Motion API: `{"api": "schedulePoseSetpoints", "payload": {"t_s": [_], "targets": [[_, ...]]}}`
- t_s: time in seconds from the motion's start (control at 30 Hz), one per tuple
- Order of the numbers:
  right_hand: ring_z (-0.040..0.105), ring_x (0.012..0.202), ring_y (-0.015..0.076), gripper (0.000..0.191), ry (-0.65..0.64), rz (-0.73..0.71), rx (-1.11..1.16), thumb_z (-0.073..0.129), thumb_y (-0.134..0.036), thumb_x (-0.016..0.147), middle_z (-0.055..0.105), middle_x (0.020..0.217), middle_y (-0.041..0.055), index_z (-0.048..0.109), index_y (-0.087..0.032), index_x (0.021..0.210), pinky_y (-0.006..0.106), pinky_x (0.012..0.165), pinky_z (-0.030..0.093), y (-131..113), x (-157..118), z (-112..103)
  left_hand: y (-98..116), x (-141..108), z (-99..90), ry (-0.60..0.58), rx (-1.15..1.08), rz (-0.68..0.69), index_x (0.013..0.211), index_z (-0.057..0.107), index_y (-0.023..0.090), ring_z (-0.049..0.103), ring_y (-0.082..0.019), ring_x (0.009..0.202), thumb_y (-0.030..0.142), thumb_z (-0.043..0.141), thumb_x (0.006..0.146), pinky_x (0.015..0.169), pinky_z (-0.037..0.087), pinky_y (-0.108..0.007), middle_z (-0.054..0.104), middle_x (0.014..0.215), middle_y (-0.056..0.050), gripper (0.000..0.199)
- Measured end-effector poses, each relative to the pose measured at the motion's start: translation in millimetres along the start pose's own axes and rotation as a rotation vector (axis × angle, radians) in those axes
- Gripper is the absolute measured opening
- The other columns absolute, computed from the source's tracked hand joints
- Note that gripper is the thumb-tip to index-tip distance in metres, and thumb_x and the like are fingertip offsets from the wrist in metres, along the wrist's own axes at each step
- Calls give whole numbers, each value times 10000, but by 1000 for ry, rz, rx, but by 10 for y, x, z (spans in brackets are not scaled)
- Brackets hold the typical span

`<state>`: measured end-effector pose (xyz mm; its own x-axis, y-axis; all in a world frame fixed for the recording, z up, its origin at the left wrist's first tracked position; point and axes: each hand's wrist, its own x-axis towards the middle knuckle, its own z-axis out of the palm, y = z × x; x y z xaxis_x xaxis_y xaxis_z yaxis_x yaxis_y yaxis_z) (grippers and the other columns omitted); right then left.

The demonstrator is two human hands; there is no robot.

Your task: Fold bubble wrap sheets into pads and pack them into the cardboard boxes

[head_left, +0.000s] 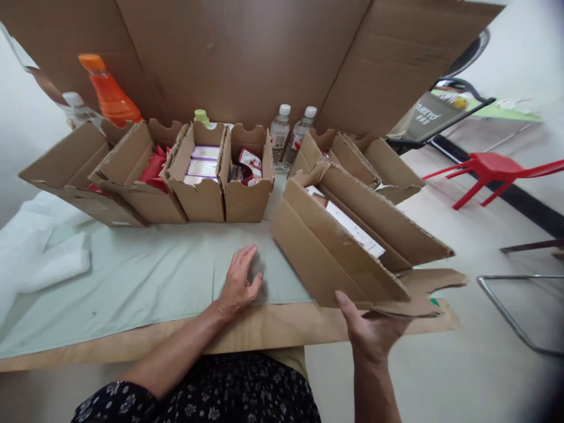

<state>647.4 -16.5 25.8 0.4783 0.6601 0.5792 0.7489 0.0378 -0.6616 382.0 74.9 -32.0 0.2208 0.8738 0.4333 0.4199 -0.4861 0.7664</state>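
Tilted over the table's right front edge is an open cardboard box (339,252) with white packs (352,226) inside. My right hand (374,332) grips its lower near end, thumb on the side and the other fingers hidden beneath. My left hand (241,279) rests over the green cloth (176,264), fingers apart and holding nothing. Behind it stand several open cardboard boxes: one has red packets (155,167), another white packs with purple edges (203,161), and another a red-and-white packet (250,161).
Two clear bottles (279,132) and an orange bottle (110,97) stand behind the boxes, before a tall cardboard panel (247,59). More boxes (388,167) stand at the right back. White wrap (53,258) lies left. A red stool (493,167) is on the floor.
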Motion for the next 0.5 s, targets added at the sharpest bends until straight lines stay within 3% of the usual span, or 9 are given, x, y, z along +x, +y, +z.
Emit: {"api": "schedulePoseSetpoints", "payload": {"t_s": [0.07,0.13,0.23,0.3,0.43,0.5], "targets": [[365,1564,401,1231,55,-36,28,879,-573,750,336,1648,237,120,-231,1658,728,1237,298,-171,94,172,38,3,-22,-7,133,44,1439,595,209,503,-350,1463,192,597,893,1214,415,-600,598,1520,-165,547],[380,1558,392,1183,95,-56,52,873,-549,770,340,1637,246,143,-232,1645,691,1250,313,-304,132,349,76,11,-31,-86,241,21,1383,643,190,471,-384,1486,181,612,870,1218,379,-639,593,1530,-181,514],[433,1514,402,1152,125,-24,65,862,-559,778,351,1619,250,156,-242,1632,643,1186,427,-405,138,642,115,25,-29,-245,336,-27,1308,691,172,480,-415,1469,200,642,848,1223,338,-680,606,1515,-201,463],[448,1490,415,1163,142,24,50,844,-590,783,350,1610,253,135,-248,1638,605,1093,516,-422,162,872,133,34,-28,-287,362,-35,1281,705,178,481,-415,1467,211,655,846,1232,323,-681,601,1524,-197,440],[445,1475,420,1187,92,43,51,794,-647,809,328,1607,274,82,-229,1662,575,1024,568,-441,258,1325,160,50,-42,-286,387,-40,1285,701,168,485,-412,1464,212,652,856,1235,326,-673,597,1529,-205,434],[428,1495,403,1143,16,23,84,747,-645,857,278,1646,269,58,-239,1674,570,1030,574,-465,255,1440,166,56,-50,-294,397,-40,1283,701,163,491,-411,1459,213,649,860,1234,331,-672,599,1526,-208,429]]}}
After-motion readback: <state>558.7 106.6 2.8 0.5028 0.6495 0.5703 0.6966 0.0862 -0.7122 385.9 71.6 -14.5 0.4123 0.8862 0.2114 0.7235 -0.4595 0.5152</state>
